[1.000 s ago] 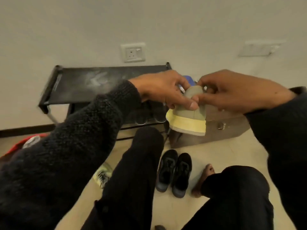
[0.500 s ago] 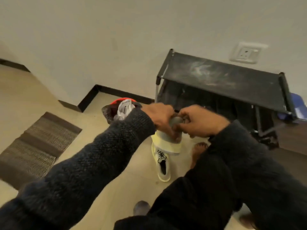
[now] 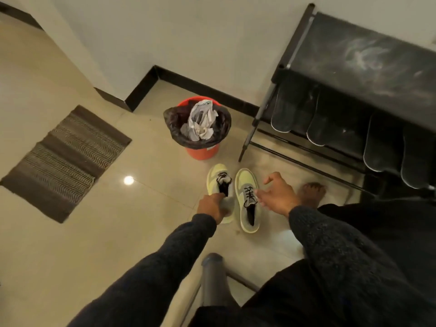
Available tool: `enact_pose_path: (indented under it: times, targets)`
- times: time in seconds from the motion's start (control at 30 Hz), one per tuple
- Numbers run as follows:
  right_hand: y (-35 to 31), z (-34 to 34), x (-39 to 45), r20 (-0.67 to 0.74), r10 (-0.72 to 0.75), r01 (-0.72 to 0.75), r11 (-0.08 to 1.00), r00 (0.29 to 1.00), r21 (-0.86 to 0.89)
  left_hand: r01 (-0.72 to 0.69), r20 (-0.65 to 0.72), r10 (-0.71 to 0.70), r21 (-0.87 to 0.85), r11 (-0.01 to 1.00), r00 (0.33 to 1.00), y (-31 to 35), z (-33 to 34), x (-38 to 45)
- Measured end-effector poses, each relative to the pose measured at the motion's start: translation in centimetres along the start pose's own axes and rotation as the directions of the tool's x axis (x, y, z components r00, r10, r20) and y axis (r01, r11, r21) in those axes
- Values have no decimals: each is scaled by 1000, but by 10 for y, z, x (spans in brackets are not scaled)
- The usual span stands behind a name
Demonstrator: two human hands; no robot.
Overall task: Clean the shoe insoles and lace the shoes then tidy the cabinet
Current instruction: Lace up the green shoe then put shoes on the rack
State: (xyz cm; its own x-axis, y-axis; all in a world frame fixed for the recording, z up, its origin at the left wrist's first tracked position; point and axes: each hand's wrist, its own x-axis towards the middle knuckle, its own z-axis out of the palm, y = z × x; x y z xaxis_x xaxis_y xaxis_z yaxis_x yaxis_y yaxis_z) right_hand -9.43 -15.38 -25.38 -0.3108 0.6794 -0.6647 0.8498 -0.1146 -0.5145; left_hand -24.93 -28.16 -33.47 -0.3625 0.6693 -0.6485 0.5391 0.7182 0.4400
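Two yellow-green and grey sneakers stand side by side on the tiled floor. My left hand [image 3: 212, 206] grips the heel of the left sneaker [image 3: 215, 179], which rests on the floor. The right sneaker [image 3: 247, 199] has black laces over a grey tongue. My right hand [image 3: 278, 194] hovers just beside it with fingers spread, holding nothing. The black shoe rack [image 3: 363, 57] stands at the right, with several dark insoles [image 3: 330, 119] leaning in a row on its lower shelf.
An orange bin [image 3: 200, 152] lined with a black bag and stuffed with crumpled paper stands beyond the sneakers. A striped brown mat [image 3: 63, 161] lies at the left. My bare foot [image 3: 311, 192] rests by the rack. A grey stool leg [image 3: 212, 279] is near my knee.
The sneaker held up in both hands has come down to the floor beside its pair. My right hand has let go and opened. The view has swung down.
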Motion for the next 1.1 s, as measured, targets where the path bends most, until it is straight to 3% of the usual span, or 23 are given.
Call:
enact_pose_path:
  times: [0.07, 0.27, 0.33, 0.47, 0.57, 0.63, 0.77, 0.83, 0.93, 1.1]
  targets:
    - [15, -1, 5, 31, 16, -13, 995, 999, -99, 73, 19, -72, -54, 996, 997, -9, 28, 6]
    - [39, -3, 18, 24, 29, -27, 995, 999, -99, 260, 115, -247, -110, 959, 962, -19, 77, 30]
    - [40, -3, 17, 36, 19, -14, 993, 999, -115, 361, 138, -336, -251, 898, 932, -20, 85, 36]
    - [46, -4, 14, 35, 25, -18, 985, 999, -174, 489, 156, -492, -552, 676, 856, -15, 93, 46]
    - [50, -5, 13, 37, 36, -28, 980, 999, -199, 493, 180, -499, -615, 615, 847, -8, 96, 55]
    - [53, -9, 13, 30, 45, -38, 979, 999, -201, 484, 169, -488, -594, 643, 856, -7, 101, 63]
    - [55, -17, 15, -11, 50, -51, 980, 999, -194, 471, 171, -440, -260, 843, 882, -7, 104, 63]
    - [55, -17, 18, -44, 51, -58, 982, 998, -179, 344, 179, -330, -55, 937, 927, 1, 96, 62]
    - [45, -21, 20, -97, 34, -50, 985, 995, -162, 89, 228, -96, 44, 995, 969, 46, 58, 58]
    - [10, -70, 6, -208, -194, 136, 955, 959, -263, -385, 108, 379, 44, 922, 919, 160, -27, 37]
